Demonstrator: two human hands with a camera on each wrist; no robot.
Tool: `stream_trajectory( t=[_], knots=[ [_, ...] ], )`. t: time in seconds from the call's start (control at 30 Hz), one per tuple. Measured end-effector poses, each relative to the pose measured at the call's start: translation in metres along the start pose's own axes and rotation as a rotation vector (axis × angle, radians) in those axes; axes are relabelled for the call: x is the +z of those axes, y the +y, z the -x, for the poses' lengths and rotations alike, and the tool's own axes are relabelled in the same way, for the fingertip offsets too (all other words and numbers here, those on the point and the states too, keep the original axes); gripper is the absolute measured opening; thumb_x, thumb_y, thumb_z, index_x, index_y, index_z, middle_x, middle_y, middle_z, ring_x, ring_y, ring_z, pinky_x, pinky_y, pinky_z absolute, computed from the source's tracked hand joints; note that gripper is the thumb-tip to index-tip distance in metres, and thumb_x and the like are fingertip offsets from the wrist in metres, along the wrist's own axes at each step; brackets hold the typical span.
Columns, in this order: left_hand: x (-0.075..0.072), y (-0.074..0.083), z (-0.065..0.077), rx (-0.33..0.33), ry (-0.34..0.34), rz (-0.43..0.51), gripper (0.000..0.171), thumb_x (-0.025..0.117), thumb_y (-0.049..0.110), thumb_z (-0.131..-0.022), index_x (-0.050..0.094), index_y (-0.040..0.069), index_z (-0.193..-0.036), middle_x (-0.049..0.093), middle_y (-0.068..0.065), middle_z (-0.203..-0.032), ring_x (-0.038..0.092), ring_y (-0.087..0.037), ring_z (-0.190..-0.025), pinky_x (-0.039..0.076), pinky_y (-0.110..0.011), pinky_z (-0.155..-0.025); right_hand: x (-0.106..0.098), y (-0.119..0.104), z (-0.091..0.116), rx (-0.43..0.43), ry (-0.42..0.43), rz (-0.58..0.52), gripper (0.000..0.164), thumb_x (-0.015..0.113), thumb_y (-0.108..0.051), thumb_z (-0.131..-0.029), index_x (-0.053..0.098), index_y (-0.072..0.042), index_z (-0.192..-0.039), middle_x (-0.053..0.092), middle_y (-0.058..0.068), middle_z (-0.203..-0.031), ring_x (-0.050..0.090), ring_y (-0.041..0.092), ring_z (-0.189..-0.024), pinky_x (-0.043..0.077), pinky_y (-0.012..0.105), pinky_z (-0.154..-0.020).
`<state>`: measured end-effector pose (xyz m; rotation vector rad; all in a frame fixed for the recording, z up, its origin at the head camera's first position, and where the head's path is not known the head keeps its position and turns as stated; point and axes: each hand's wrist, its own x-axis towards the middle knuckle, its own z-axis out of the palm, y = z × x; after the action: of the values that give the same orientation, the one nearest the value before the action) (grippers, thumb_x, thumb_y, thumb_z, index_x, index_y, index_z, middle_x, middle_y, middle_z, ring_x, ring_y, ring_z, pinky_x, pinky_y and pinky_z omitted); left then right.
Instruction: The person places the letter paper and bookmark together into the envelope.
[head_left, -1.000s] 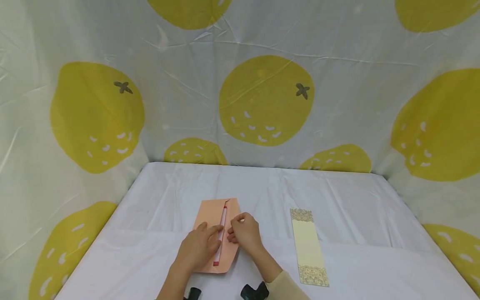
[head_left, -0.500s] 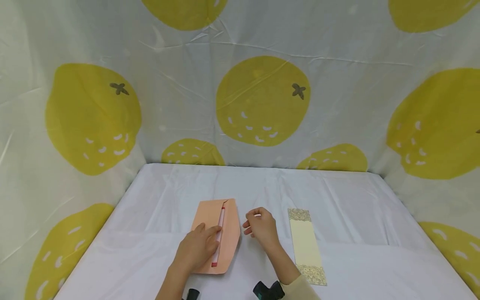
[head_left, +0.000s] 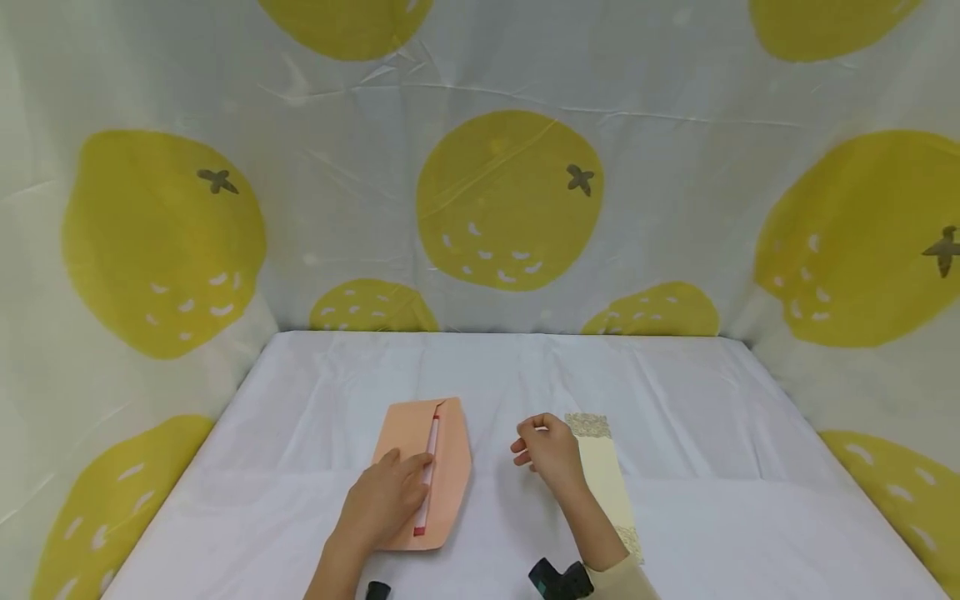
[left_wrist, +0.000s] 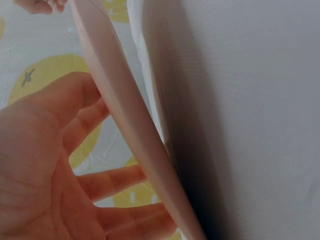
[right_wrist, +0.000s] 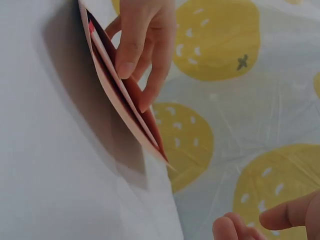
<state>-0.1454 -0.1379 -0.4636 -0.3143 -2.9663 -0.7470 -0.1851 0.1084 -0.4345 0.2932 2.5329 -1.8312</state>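
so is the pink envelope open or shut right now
Open: the pink envelope gapes in the right wrist view, with a red-ended pale strip showing between its sides.

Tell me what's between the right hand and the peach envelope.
Just bare white cloth: no object sits between the right hand and the peach envelope in the head view.

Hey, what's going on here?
A person's left grip rests on a peach envelope, where a white strip with red ends shows in the opening. The right grip hovers to the right of it, holding nothing I can see. A cream card lies partly hidden behind the right arm.
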Motion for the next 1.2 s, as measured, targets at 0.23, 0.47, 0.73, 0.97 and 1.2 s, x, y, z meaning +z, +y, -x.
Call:
stream_trajectory(
  t=[0.23,0.47,0.73,0.97,1.2],
  knots=[
    [-0.001,-0.005,0.002,-0.009,0.009,0.000,0.036,0.067,0.023,-0.087,0.066,0.022,-0.123,0.055,-0.029,-0.130,0.058,-0.052,-0.104,0.048,-0.062,-0.080,-0.016,0.008,-0.004,-0.004,0.013,0.000,0.026,0.053,-0.016,-0.095,0.063,0.004,-0.108,0.070,0.005,-0.073,0.068,0.020,-0.063,0.052,0.033,-0.060],
    [-0.002,-0.007,0.003,-0.013,0.023,0.004,0.036,0.068,0.023,-0.086,0.067,0.022,-0.122,0.055,-0.028,-0.130,0.059,-0.051,-0.103,0.048,-0.061,-0.078,-0.042,0.020,-0.006,0.032,0.046,-0.003,0.028,0.052,-0.017,-0.096,0.061,0.005,-0.112,0.070,0.005,-0.076,0.068,0.019,-0.066,0.051,0.033,-0.061],
    [-0.002,-0.004,0.004,0.010,0.018,0.015,0.036,0.069,0.022,-0.086,0.067,0.022,-0.123,0.054,-0.031,-0.129,0.058,-0.053,-0.104,0.048,-0.062,-0.079,-0.079,0.040,-0.002,0.072,0.086,0.012,0.032,0.051,-0.017,-0.097,0.057,0.008,-0.116,0.070,0.005,-0.078,0.069,0.019,-0.070,0.051,0.032,-0.062],
    [0.001,-0.004,0.005,0.017,0.015,0.017,0.037,0.069,0.024,-0.086,0.067,0.021,-0.123,0.054,-0.031,-0.129,0.058,-0.053,-0.104,0.048,-0.063,-0.079,-0.101,0.057,0.002,0.116,0.121,0.054,0.035,0.050,-0.018,-0.097,0.055,0.010,-0.117,0.070,0.004,-0.079,0.067,0.015,-0.069,0.051,0.028,-0.061],
    [0.005,-0.003,0.002,0.026,0.019,0.013,0.037,0.069,0.023,-0.086,0.067,0.021,-0.122,0.055,-0.030,-0.128,0.059,-0.052,-0.101,0.049,-0.062,-0.076,-0.117,0.074,0.002,0.135,0.138,0.115,0.036,0.050,-0.017,-0.096,0.055,0.012,-0.116,0.070,0.006,-0.081,0.066,0.014,-0.069,0.051,0.026,-0.058]
  ],
)
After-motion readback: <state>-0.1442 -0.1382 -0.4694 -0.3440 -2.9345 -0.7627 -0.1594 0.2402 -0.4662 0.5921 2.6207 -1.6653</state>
